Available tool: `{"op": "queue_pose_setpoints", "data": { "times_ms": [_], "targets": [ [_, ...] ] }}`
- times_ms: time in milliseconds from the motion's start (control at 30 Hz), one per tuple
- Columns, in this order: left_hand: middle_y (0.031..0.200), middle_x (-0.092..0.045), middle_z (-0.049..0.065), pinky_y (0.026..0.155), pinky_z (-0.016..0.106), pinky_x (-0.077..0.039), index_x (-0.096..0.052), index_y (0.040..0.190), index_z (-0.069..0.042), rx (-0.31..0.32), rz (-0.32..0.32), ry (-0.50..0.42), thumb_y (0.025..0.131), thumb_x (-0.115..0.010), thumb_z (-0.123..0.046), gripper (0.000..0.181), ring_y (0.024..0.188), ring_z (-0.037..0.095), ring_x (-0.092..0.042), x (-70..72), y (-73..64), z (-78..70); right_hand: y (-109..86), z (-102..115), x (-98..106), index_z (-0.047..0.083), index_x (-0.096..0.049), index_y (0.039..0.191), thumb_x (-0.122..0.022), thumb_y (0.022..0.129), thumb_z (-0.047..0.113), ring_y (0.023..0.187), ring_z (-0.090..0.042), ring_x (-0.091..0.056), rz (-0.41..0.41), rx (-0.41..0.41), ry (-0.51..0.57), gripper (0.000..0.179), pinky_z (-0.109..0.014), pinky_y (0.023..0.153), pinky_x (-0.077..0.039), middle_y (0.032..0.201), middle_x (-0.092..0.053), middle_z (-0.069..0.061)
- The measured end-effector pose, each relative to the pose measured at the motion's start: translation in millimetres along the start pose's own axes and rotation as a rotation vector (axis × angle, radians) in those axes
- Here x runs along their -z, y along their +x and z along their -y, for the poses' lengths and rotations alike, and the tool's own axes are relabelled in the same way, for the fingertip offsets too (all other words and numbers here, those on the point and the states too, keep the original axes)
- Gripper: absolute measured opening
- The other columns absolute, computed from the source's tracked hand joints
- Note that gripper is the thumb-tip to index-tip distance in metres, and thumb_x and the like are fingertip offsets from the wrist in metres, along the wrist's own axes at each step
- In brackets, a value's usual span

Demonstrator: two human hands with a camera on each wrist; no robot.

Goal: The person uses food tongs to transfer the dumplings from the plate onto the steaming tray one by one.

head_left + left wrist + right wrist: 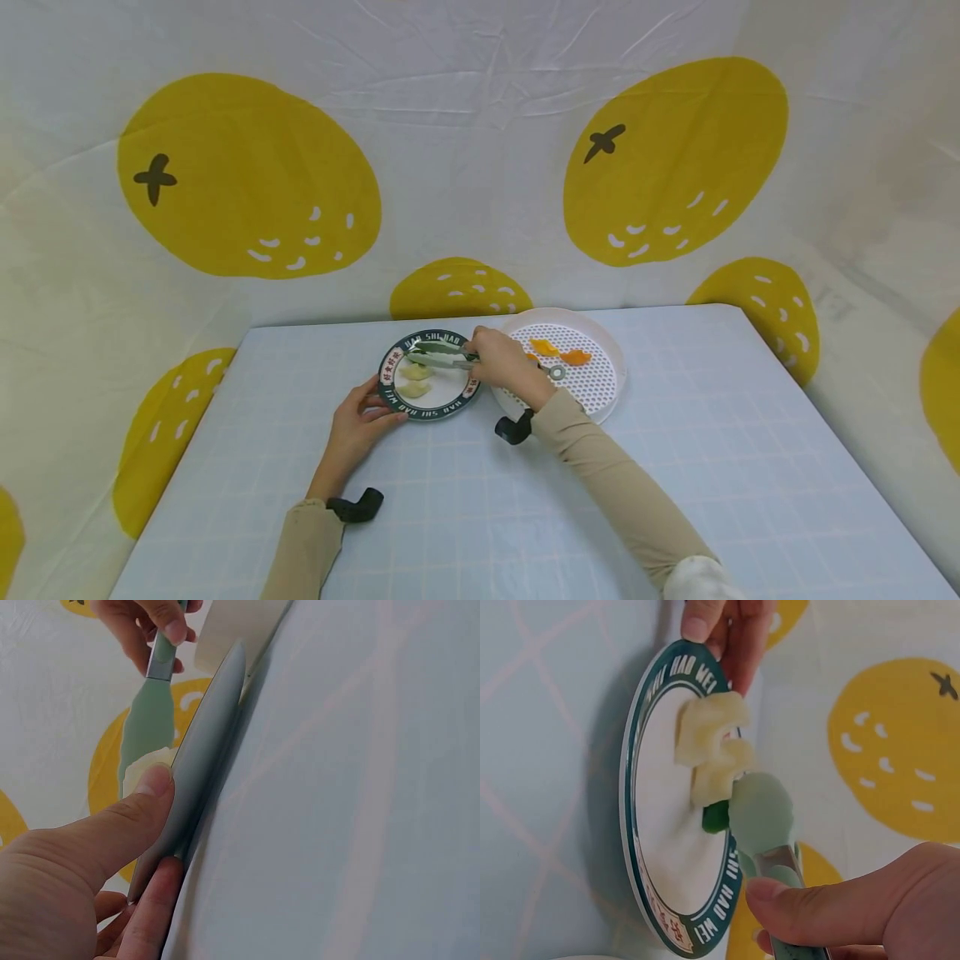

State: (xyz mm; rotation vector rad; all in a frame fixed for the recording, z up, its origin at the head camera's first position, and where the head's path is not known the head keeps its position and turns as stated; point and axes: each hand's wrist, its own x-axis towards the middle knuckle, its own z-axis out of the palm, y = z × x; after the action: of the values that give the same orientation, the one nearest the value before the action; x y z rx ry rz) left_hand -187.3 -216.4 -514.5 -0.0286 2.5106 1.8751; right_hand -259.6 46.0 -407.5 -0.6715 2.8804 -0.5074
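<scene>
My left hand [360,429] grips the near left rim of a round plate [431,412] with a dark green lettered border, thumb on top and fingers beneath. Over this plate, my right hand [504,360] holds tongs [150,712] with pale green tips and a metal section in the handle. Pale yellow dumpling-like pieces [709,724] lie on the plate. A dark green piece [715,817] shows beside the tong tip in the right wrist view; I cannot tell whether the tongs pinch it.
Right of the plate stands a round white perforated tray [611,375], partly under my right forearm. Several orange and yellow pieces [576,357] lie on it. A pale checked cloth [450,517] covers the table, and a fruit-patterned sheet [480,167] hangs behind.
</scene>
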Motion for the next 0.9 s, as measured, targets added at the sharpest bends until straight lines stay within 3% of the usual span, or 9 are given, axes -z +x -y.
{"op": "queue_pose_setpoints", "data": {
  "times_ms": [333, 900],
  "targets": [
    [0.122, -0.053, 0.013, 0.087, 0.020, -0.056, -0.038, 0.152, -0.011, -0.016, 0.001, -0.002, 0.075, -0.089, -0.021, 0.092, 0.108, 0.028, -0.063, 0.3, 0.4, 0.8, -2.8, 0, 0, 0.009, -0.074, 0.118, -0.075, 0.084, 0.005, 0.084, -0.021, -0.057, -0.065, 0.051, -0.007, 0.034, -0.033, 0.067, -0.053, 0.101, -0.063, -0.008],
    [0.122, -0.054, 0.013, 0.088, 0.020, -0.056, -0.039, 0.152, -0.014, 0.001, -0.004, 0.019, 0.076, -0.088, -0.021, 0.091, 0.107, 0.027, -0.064, -0.3, -0.5, 0.2, -11.7, -8, 10, 0.011, -0.077, 0.110, -0.071, 0.085, 0.002, 0.079, -0.021, -0.058, -0.147, 0.045, 0.010, 0.027, -0.029, 0.060, -0.048, 0.100, -0.065, -0.004]
  ]
}}
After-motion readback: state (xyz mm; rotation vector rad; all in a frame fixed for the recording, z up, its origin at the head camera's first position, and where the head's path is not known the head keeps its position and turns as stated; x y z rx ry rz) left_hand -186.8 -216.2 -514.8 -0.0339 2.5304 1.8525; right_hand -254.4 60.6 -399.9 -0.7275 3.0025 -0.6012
